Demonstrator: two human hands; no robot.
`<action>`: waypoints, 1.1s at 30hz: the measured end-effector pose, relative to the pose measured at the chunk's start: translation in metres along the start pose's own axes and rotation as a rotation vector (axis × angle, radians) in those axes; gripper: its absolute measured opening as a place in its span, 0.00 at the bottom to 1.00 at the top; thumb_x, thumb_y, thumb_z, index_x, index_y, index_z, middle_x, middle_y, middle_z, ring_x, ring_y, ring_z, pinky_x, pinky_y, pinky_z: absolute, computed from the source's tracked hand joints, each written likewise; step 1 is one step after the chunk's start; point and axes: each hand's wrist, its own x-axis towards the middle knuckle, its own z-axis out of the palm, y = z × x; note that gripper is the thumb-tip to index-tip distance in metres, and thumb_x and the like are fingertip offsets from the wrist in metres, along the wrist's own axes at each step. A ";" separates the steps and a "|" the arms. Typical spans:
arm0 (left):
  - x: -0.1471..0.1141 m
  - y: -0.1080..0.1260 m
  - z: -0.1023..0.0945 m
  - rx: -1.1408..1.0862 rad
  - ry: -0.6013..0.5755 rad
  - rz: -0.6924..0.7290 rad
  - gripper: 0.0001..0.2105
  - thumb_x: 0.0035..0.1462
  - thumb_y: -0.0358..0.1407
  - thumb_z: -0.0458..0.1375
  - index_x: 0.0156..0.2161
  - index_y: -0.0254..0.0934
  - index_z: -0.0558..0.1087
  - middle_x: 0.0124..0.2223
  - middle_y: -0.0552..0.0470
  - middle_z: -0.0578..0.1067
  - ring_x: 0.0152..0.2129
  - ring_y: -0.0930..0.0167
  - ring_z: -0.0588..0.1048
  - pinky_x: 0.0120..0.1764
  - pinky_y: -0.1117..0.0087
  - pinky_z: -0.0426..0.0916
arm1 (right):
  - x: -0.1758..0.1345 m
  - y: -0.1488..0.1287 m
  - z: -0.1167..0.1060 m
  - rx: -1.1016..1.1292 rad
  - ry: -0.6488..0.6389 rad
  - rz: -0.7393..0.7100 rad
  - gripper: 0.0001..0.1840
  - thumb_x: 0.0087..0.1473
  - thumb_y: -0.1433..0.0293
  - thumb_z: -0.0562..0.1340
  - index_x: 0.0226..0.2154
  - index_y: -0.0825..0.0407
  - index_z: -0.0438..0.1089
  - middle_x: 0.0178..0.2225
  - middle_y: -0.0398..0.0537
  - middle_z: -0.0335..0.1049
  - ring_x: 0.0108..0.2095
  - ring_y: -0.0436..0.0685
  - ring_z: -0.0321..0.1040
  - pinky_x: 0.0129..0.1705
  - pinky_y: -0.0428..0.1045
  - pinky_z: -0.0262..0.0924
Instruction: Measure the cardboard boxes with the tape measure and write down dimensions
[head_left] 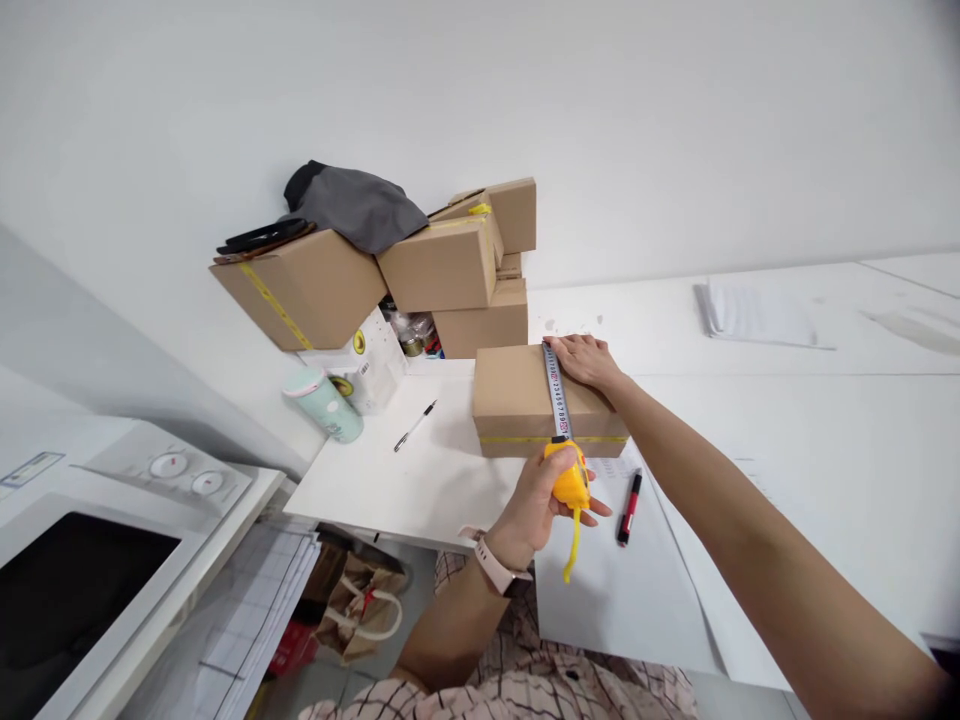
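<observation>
Two hands busy: left hand grips yellow tape measure at 6 o'clock of cardboard box on bench, right hand pins blade near 12. Apparently measuring; next calls for steady reading.

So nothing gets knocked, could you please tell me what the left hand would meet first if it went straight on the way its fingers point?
Probably the red-and-black pen, just past the left hand, though height is unclear and it might pass above.
</observation>
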 end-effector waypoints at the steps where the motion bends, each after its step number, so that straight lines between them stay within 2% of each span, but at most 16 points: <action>1: -0.001 0.000 0.001 0.004 0.005 0.002 0.31 0.44 0.59 0.67 0.43 0.36 0.68 0.38 0.51 0.73 0.20 0.68 0.80 0.21 0.71 0.71 | -0.001 -0.001 -0.001 0.001 -0.001 0.001 0.36 0.69 0.51 0.36 0.66 0.40 0.64 0.60 0.57 0.69 0.60 0.72 0.62 0.61 0.70 0.52; 8: -0.003 0.000 0.004 0.030 0.011 0.005 0.30 0.46 0.58 0.66 0.44 0.37 0.68 0.42 0.48 0.73 0.22 0.67 0.81 0.21 0.70 0.72 | -0.007 -0.010 -0.006 -0.003 0.012 0.005 0.34 0.69 0.52 0.39 0.65 0.40 0.67 0.62 0.55 0.68 0.61 0.71 0.61 0.63 0.68 0.51; 19: 0.010 0.003 0.001 -0.019 0.028 0.019 0.30 0.47 0.58 0.66 0.46 0.38 0.67 0.42 0.48 0.74 0.24 0.66 0.81 0.22 0.70 0.73 | -0.007 -0.010 -0.003 -0.004 0.022 0.000 0.32 0.68 0.53 0.42 0.64 0.43 0.68 0.61 0.56 0.69 0.61 0.72 0.61 0.62 0.69 0.52; 23: 0.012 0.006 0.003 0.005 0.045 0.040 0.30 0.45 0.58 0.66 0.45 0.37 0.68 0.39 0.50 0.74 0.23 0.68 0.80 0.22 0.72 0.71 | -0.005 -0.013 -0.006 0.097 0.040 0.012 0.33 0.68 0.52 0.43 0.64 0.44 0.69 0.62 0.57 0.69 0.62 0.73 0.61 0.63 0.70 0.50; 26: 0.003 0.007 -0.005 0.069 0.114 0.147 0.28 0.46 0.54 0.67 0.46 0.38 0.67 0.40 0.49 0.75 0.22 0.70 0.79 0.23 0.72 0.70 | -0.013 -0.005 -0.018 0.380 0.232 0.067 0.32 0.68 0.51 0.46 0.63 0.45 0.69 0.63 0.55 0.68 0.63 0.69 0.61 0.65 0.65 0.52; 28: -0.009 0.005 -0.018 0.127 0.217 0.277 0.29 0.46 0.51 0.69 0.49 0.41 0.66 0.44 0.49 0.74 0.24 0.70 0.79 0.24 0.72 0.70 | -0.032 0.009 -0.026 0.573 0.440 0.136 0.31 0.67 0.51 0.48 0.61 0.48 0.70 0.62 0.55 0.69 0.62 0.64 0.64 0.63 0.60 0.56; 30: -0.021 0.002 -0.039 0.192 0.355 0.398 0.31 0.47 0.48 0.69 0.54 0.44 0.64 0.46 0.50 0.73 0.28 0.69 0.80 0.26 0.71 0.72 | -0.061 0.027 -0.029 0.687 0.602 0.257 0.31 0.67 0.49 0.49 0.57 0.50 0.71 0.55 0.57 0.75 0.57 0.62 0.70 0.59 0.57 0.62; 31: -0.026 0.000 -0.051 0.231 0.424 0.444 0.32 0.48 0.48 0.69 0.56 0.45 0.63 0.47 0.50 0.73 0.30 0.68 0.80 0.28 0.71 0.72 | -0.078 0.036 -0.028 0.719 0.651 0.349 0.32 0.67 0.48 0.48 0.55 0.51 0.73 0.50 0.57 0.77 0.53 0.62 0.73 0.57 0.56 0.64; 33: -0.031 -0.003 -0.074 0.308 0.525 0.492 0.31 0.51 0.47 0.68 0.57 0.46 0.62 0.47 0.50 0.72 0.33 0.68 0.80 0.31 0.70 0.74 | -0.113 0.050 -0.021 0.774 0.638 0.504 0.35 0.66 0.44 0.46 0.50 0.52 0.74 0.43 0.57 0.78 0.46 0.61 0.75 0.52 0.55 0.67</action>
